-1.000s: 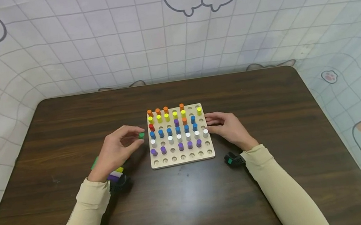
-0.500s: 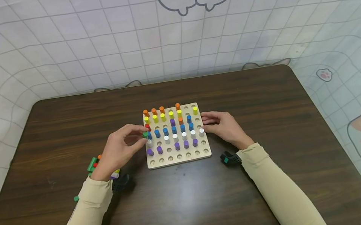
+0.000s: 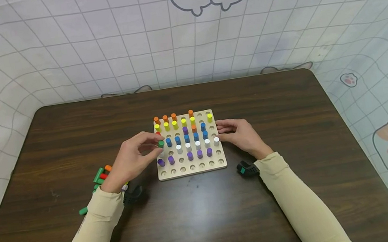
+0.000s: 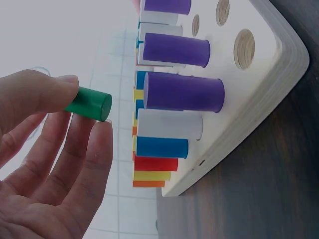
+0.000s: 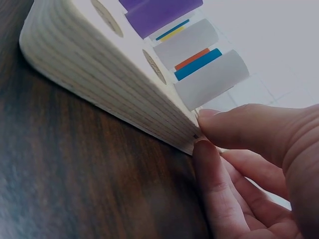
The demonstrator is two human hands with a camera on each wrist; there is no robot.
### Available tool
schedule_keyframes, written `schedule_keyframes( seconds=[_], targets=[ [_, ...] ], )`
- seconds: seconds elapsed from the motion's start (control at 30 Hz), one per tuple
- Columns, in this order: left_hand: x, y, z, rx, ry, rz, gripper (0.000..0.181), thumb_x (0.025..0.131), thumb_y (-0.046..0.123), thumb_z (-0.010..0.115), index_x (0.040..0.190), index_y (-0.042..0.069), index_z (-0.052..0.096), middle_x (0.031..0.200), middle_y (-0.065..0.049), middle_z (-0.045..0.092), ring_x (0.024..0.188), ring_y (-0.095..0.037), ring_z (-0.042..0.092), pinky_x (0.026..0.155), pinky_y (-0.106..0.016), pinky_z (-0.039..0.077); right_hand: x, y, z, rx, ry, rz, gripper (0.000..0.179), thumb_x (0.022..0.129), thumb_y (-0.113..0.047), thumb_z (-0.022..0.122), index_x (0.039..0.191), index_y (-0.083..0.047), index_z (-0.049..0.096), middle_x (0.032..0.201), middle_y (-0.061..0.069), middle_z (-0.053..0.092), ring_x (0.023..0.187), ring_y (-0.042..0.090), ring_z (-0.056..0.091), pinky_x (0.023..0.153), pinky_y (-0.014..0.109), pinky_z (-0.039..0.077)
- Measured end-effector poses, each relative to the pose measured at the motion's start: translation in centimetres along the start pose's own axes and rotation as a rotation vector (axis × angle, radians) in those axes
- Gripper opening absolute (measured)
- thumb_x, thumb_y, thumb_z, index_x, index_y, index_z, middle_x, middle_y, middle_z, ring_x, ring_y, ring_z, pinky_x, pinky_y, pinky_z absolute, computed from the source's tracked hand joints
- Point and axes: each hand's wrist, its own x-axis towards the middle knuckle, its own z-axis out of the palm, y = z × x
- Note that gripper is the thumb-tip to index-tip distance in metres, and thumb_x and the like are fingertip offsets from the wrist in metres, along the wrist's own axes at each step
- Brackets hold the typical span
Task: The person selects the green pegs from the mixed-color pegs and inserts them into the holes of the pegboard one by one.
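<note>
My left hand [image 3: 134, 155] pinches a green peg [image 4: 92, 103] between thumb and fingertips. It holds the peg above the left side of a wooden pegboard [image 3: 187, 164], apart from the upright pegs in the left wrist view. In the head view the hand partly covers the left column, including a red peg and a white peg. My right hand [image 3: 241, 136] grips the board's right edge, thumb [image 5: 234, 124] close to a white peg [image 5: 212, 79] and index finger against the side. Orange, yellow, blue, white and purple pegs stand in rows, with some holes bare between them.
Loose pegs in several colours, among them a green peg [image 3: 98, 175] and an orange peg [image 3: 108, 168], lie on the dark wood table [image 3: 206, 213], partly hidden by my left wrist. A patterned cloth wall [image 3: 125, 48] rises behind the table's far edge.
My left hand has carried the green peg rightward, from beside the board to over its left column. More loose pegs show by the left wrist. The right hand keeps its hold on the board.
</note>
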Motion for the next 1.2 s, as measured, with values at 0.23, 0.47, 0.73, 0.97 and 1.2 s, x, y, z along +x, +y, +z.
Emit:
schedule_keyframes(
  seconds=[0.23, 0.47, 0.73, 0.97, 1.2],
  targets=[
    [0.2, 0.4, 0.5, -0.001, -0.013, 0.028, 0.035, 0.089, 0.001, 0.079, 0.122, 0.007, 0.07, 0.119, -0.012, 0.072, 0.106, -0.03, 0.073, 0.099, -0.05, 0.06, 0.1, 0.1, -0.2, 0.019, -0.016, 0.003, 0.054, 0.092, -0.018, 0.078, 0.144, -0.014, 0.062, 0.133, 0.008, 0.071, 0.12, 0.023, 0.069, 0.103, 0.04, 0.059],
    [0.5, 1.0, 1.1, -0.03, -0.042, 0.028, 0.036, 0.089, 0.002, 0.079, 0.123, 0.006, 0.07, 0.12, -0.012, 0.071, 0.105, -0.028, 0.073, 0.098, -0.049, 0.062, 0.0, 0.0, -0.3, 0.023, -0.03, 0.003, 0.054, 0.093, -0.017, 0.078, 0.144, -0.013, 0.061, 0.136, 0.008, 0.07, 0.12, 0.023, 0.068, 0.106, 0.041, 0.058],
    [0.8, 1.8, 2.3, -0.058, -0.068, 0.059, 0.034, 0.089, 0.002, 0.079, 0.122, 0.007, 0.071, 0.119, -0.011, 0.072, 0.105, -0.028, 0.073, 0.095, -0.052, 0.062, 0.1, 0.2, -0.4, 0.027, -0.038, -0.004, 0.054, 0.093, -0.017, 0.078, 0.144, -0.013, 0.061, 0.133, 0.009, 0.071, 0.119, 0.023, 0.069, 0.106, 0.041, 0.058],
    [0.9, 2.6, 3.0, -0.079, -0.093, 0.078, 0.033, 0.089, 0.004, 0.079, 0.121, 0.007, 0.071, 0.119, -0.009, 0.072, 0.102, -0.025, 0.074, 0.096, -0.05, 0.063, 0.0, 0.3, -0.5, 0.067, -0.063, -0.017, 0.059, 0.089, -0.015, 0.079, 0.144, -0.012, 0.06, 0.133, 0.011, 0.071, 0.121, 0.025, 0.068, 0.102, 0.037, 0.06],
    [1.0, 2.9, 3.6, -0.07, -0.116, 0.088, 0.032, 0.089, 0.006, 0.08, 0.12, 0.009, 0.072, 0.119, -0.006, 0.073, 0.105, -0.023, 0.075, 0.096, -0.046, 0.063, 0.2, 0.6, -0.7, 0.075, -0.092, -0.034, 0.063, 0.088, -0.015, 0.08, 0.147, -0.011, 0.058, 0.133, 0.012, 0.069, 0.121, 0.026, 0.067, 0.102, 0.036, 0.06]
  ],
)
